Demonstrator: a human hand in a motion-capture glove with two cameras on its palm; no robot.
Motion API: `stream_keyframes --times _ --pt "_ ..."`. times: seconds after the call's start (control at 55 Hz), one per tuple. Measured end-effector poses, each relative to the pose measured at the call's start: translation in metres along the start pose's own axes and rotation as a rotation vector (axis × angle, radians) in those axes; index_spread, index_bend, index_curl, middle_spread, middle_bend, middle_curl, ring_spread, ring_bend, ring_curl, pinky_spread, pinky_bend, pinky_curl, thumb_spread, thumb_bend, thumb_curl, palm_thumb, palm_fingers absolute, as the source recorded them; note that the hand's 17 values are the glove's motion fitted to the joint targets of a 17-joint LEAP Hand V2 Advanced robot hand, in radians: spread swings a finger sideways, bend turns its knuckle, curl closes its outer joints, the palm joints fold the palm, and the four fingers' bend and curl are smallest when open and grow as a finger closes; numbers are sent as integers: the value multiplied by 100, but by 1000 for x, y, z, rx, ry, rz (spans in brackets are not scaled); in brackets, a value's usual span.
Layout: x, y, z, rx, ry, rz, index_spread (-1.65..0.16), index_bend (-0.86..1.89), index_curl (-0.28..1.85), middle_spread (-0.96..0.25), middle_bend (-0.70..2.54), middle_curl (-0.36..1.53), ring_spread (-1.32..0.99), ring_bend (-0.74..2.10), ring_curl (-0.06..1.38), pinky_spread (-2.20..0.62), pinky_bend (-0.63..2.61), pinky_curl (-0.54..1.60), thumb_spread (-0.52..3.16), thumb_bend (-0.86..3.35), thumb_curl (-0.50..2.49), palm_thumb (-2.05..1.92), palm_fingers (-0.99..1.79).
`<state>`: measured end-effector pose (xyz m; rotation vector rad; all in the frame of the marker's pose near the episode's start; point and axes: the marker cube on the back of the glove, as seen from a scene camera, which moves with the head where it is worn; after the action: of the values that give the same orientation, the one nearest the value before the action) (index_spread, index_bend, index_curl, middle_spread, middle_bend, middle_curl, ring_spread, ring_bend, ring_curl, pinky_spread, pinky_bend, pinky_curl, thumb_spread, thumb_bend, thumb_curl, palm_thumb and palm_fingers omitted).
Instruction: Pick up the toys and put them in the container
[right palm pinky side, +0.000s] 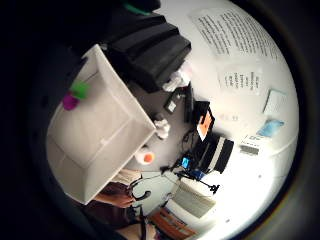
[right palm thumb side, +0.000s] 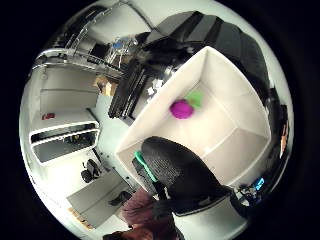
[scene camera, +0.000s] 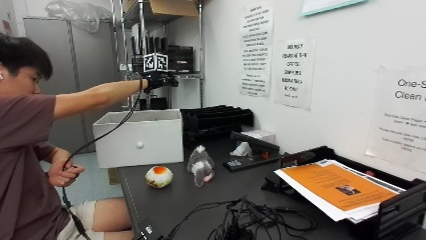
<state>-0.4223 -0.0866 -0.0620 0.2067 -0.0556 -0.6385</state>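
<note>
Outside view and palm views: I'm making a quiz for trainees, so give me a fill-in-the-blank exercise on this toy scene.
1. The gloved right hand is raised above the white ____.
2. Inside the container lies a purple and ____ toy.
3. On the table, the orange-and-white ball sits beside a clear ____.

Missing words: container; green; bag

The person's right arm stretched out straight at shoulder height, the gloved right hand (scene camera: 158, 80) raised at its end with fingers curled; the bare left hand (scene camera: 64, 175) was fisted low beside the torso.
</note>
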Motion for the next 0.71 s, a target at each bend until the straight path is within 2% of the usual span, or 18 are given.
stream_keyframes --times 0.036,0.109,0.291,0.4,0.582,0.709 --pt "11 8 -4 -23 29 17 -21 2 45 -2 15 40 -4 55 30 -4 101 41 104 -9 53 -10 -39" --pt "48 32 -14 -116 127 165 -21 1 38 -1 13 38 -1 48 28 -1 95 38 106 -10 47 -13 -41" --pt "110 62 -31 -71 112 286 -21 2 26 0 12 33 1 41 26 2 87 35 109 -9 36 -13 -36" --pt "130 62 -26 -148 153 361 -21 3 22 0 11 30 2 38 26 2 84 35 110 -9 32 -12 -34" --pt "203 105 15 -186 83 424 -21 4 18 0 12 27 2 36 27 2 80 34 111 -8 27 -11 -31" --pt "243 129 70 -231 18 443 -21 4 15 0 13 26 2 36 28 3 78 33 113 -6 25 -7 -29"
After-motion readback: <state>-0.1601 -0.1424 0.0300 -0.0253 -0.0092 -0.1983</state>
